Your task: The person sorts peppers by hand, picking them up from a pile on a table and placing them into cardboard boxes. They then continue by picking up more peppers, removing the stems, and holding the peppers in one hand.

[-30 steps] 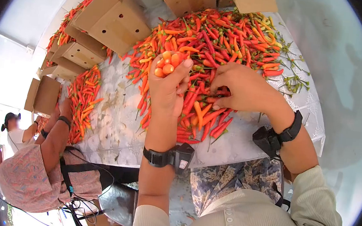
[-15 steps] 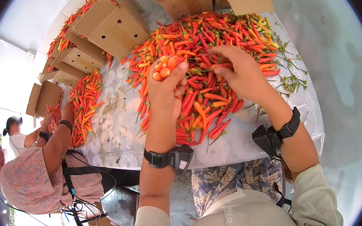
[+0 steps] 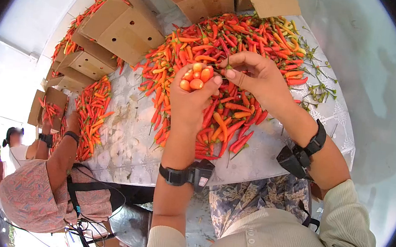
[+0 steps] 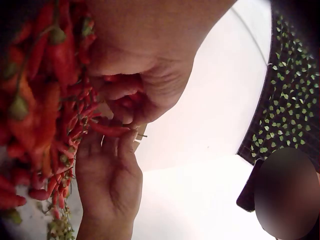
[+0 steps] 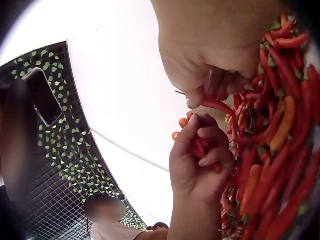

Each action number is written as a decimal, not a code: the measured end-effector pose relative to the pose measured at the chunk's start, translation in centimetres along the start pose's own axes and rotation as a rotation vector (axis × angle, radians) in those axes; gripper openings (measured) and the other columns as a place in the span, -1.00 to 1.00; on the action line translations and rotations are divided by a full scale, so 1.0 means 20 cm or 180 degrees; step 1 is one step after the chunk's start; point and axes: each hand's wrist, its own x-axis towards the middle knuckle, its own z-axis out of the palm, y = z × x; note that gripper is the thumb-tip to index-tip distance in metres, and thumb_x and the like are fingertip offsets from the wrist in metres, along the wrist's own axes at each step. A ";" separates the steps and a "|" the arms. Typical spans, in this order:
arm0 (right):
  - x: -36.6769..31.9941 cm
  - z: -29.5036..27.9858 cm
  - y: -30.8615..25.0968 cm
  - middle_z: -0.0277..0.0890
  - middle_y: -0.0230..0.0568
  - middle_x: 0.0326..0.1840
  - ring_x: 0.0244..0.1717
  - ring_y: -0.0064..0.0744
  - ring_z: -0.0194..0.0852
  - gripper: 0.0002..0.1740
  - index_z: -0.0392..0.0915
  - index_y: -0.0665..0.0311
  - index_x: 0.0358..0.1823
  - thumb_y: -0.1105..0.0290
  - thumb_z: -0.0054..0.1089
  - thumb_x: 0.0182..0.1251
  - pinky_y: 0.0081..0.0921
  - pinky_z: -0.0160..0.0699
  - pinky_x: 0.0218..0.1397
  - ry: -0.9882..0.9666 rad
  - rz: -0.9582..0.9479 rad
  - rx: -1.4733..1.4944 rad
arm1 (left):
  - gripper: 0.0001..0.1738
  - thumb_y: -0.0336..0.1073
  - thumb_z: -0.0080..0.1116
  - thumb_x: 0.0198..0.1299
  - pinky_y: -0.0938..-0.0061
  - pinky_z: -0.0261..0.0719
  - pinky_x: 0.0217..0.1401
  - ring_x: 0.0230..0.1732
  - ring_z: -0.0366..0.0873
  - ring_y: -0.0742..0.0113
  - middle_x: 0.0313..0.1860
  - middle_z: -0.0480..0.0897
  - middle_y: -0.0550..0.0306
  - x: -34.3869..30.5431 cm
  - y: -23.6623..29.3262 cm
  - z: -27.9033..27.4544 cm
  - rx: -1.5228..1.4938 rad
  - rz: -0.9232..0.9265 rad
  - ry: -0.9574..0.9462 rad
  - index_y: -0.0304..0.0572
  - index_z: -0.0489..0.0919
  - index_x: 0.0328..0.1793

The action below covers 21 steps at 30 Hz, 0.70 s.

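Observation:
A bunch of orange-red chili peppers [image 3: 196, 77] is gripped in my left hand [image 3: 187, 108], their smooth rounded ends pointing up past the thumb. Close beside it, my right hand [image 3: 263, 84] pinches one red chili pepper [image 5: 217, 104] near its stem end between thumb and fingertips. A thin stem sticks out past those fingertips in both wrist views. The single pepper's body points toward the left hand's fingers. Below both hands spreads a large pile of red and orange chili peppers [image 3: 244, 37], most with green stems on.
Loose green stems [image 3: 322, 90] lie at the pile's right edge. Cardboard boxes [image 3: 126, 28] of peppers stand at the back and left. Another person [image 3: 34, 193] works at a smaller pepper pile [image 3: 91, 113] on the left. A patterned plastic cover [image 3: 126, 145] lies over the table.
My right hand first reached into the pile, then lifted a red chili pepper and brought it left, up to the bunch. The left hand kept its grip and shifted slightly right.

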 end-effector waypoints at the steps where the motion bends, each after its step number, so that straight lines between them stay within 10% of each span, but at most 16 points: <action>1: 0.00 0.00 -0.01 0.54 -0.43 -0.27 -0.25 -0.68 0.43 -0.79 0.54 0.32 -0.17 0.38 0.27 0.24 -0.63 0.46 -0.13 0.0110 -0.0030 -0.0004 | -0.62 -0.56 0.34 -0.02 0.78 0.33 -0.69 -0.54 0.54 0.55 -0.37 0.59 0.22 0.00 0.00 -0.01 0.0003 -0.0020 -0.0050 -0.26 0.47 -0.07; 10: -0.01 0.02 -0.06 0.57 -0.43 -0.35 -0.35 -0.73 0.46 -0.83 0.57 0.29 -0.27 0.36 0.31 0.21 -0.74 0.45 -0.30 0.0076 0.0124 0.0782 | -0.62 -0.54 0.36 -0.02 0.74 0.43 -0.65 -0.59 0.48 0.56 -0.39 0.60 0.17 0.00 0.01 -0.01 0.0214 -0.0200 -0.0516 -0.31 0.47 -0.07; 21: 0.00 -0.03 -0.09 0.42 -0.53 -0.59 -0.51 -0.79 0.25 -0.69 0.58 0.31 -0.46 0.18 0.29 0.24 -0.70 0.26 -0.45 0.0272 -0.0005 -0.0552 | -0.63 -0.51 0.41 -0.05 0.74 0.28 -0.72 -0.67 0.37 0.62 -0.46 0.55 0.23 0.00 0.00 -0.01 0.0282 -0.0091 -0.0504 -0.30 0.49 -0.13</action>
